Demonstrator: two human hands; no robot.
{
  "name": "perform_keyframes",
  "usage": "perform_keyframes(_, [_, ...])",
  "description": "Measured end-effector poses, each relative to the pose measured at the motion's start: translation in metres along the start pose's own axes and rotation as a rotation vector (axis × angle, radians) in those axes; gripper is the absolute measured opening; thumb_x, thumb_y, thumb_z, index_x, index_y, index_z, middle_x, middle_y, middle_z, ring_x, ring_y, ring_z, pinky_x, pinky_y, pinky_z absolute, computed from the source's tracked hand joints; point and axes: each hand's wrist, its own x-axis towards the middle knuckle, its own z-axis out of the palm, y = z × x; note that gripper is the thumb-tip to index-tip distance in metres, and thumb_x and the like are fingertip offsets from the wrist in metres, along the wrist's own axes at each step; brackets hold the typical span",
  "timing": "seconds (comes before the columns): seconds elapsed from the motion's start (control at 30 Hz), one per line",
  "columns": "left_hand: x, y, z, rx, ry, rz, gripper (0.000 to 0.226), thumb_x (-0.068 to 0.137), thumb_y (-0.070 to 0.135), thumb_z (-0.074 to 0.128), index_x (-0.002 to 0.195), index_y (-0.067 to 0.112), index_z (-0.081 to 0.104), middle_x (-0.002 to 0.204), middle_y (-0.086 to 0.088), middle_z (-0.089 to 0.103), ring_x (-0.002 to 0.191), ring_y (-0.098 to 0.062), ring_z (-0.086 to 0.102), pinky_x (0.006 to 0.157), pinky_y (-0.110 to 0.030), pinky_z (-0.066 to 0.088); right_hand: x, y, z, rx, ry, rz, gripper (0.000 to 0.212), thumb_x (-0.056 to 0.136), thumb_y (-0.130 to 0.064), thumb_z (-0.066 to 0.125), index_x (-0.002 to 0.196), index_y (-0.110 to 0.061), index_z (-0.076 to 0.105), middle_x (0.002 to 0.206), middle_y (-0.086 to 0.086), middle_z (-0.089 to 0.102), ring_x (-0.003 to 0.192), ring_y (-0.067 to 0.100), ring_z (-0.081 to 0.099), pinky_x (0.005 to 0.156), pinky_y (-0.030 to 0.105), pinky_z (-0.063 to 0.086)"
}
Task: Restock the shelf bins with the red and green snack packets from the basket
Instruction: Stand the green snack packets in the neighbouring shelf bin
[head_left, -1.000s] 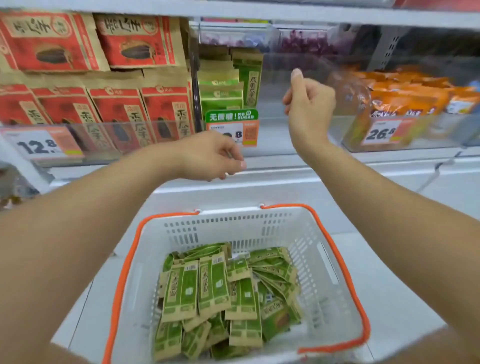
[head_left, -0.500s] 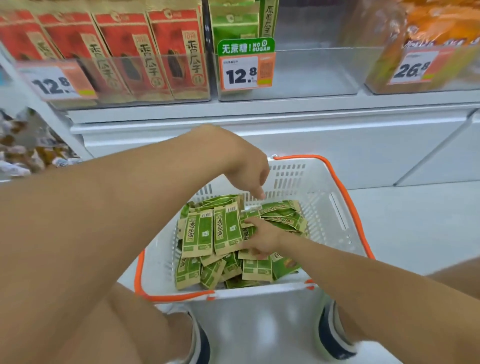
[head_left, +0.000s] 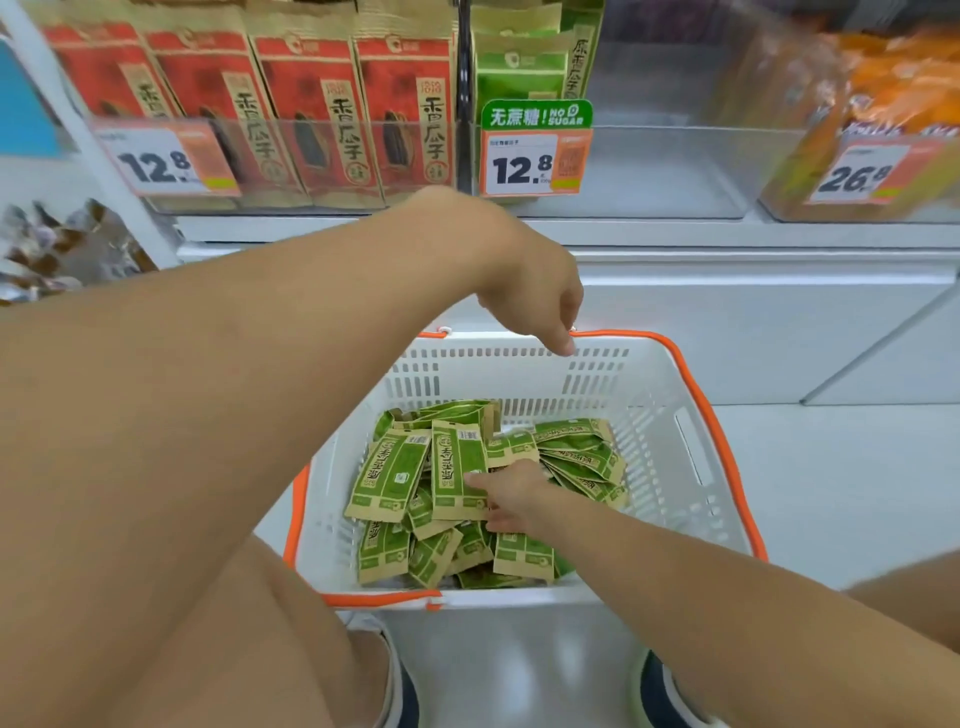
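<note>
A white basket with an orange rim (head_left: 698, 387) stands on the floor below the shelf and holds several green snack packets (head_left: 392, 467). My right hand (head_left: 511, 496) is down among them; its thumb lies on top of one green packet (head_left: 457, 467) and its fingers are hidden under the pile. My left hand (head_left: 540, 296) hangs over the basket's far rim with fingers loosely curled downward, holding nothing. On the shelf, red packets (head_left: 322, 109) fill the left bin. A few green packets (head_left: 519, 62) stand at the left of the clear middle bin (head_left: 660, 171).
Orange snack packs (head_left: 893, 93) fill the bin at the right. Price tags reading 12.8 (head_left: 519, 166) and 26.8 (head_left: 857, 174) hang on the bin fronts. Bagged goods (head_left: 57, 249) sit at the lower left. My shoes (head_left: 400, 686) stand just behind the basket.
Both hands dropped from shelf height to the basket. The right hand reached into the green packets and slid left onto one; the left hand stopped above the far rim.
</note>
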Motion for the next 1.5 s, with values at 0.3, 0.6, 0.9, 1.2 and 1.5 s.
perform_keyframes(0.3, [-0.012,-0.023,0.02,-0.011,-0.097,-0.09,0.047,0.095,0.06,0.049,0.131,0.03,0.056,0.12,0.007,0.062,0.106,-0.02,0.062,0.098,-0.042,0.05,0.008,-0.001,0.052,-0.596,0.259,-0.078,0.122,0.069,-0.072,0.072,0.152,-0.002,0.017,0.146,0.016,0.029,0.134,0.034,0.034,0.105,0.047,0.04])
perform_keyframes(0.6, [-0.016,-0.051,0.017,-0.055,-0.147,-0.159,0.061,0.087,0.063,0.06,0.137,0.03,0.051,0.127,0.008,0.059,0.114,-0.019,0.059,0.101,-0.042,0.048,-0.03,-0.063,-0.042,-0.183,-0.44,-0.023,0.026,0.082,-0.031,0.077,0.093,-0.015,0.059,0.083,0.001,0.053,0.074,0.013,0.054,0.089,0.03,0.054])
perform_keyframes(0.9, [0.004,-0.03,-0.018,-0.275,0.251,-0.026,0.067,0.073,0.052,0.081,0.127,0.024,0.053,0.111,0.007,0.062,0.105,-0.018,0.062,0.083,-0.028,0.048,-0.169,-0.188,-0.216,-0.14,-0.315,-0.431,0.027,0.078,-0.031,0.066,0.098,-0.014,0.071,0.101,0.014,0.067,0.083,0.025,0.063,0.098,0.041,0.051])
perform_keyframes(1.2, [0.011,-0.018,-0.047,-1.202,0.718,0.019,0.026,0.073,0.022,0.087,0.096,0.023,0.075,0.088,0.002,0.077,0.085,-0.019,0.074,0.072,-0.031,0.061,-0.196,-0.228,-0.256,-0.252,-0.086,-1.02,0.027,0.086,-0.014,0.072,0.111,-0.005,0.071,0.104,0.014,0.076,0.096,0.025,0.074,0.078,0.032,0.061])
perform_keyframes(1.5, [0.022,-0.049,-0.051,-1.108,0.996,-0.2,0.04,0.084,0.03,0.078,0.12,0.026,0.06,0.105,0.007,0.07,0.069,-0.015,0.064,0.065,-0.03,0.052,-0.151,-0.256,-0.314,-0.396,0.684,-1.204,0.013,0.085,-0.012,0.077,0.096,-0.019,0.078,0.086,0.004,0.076,0.074,0.014,0.067,0.081,0.041,0.059])
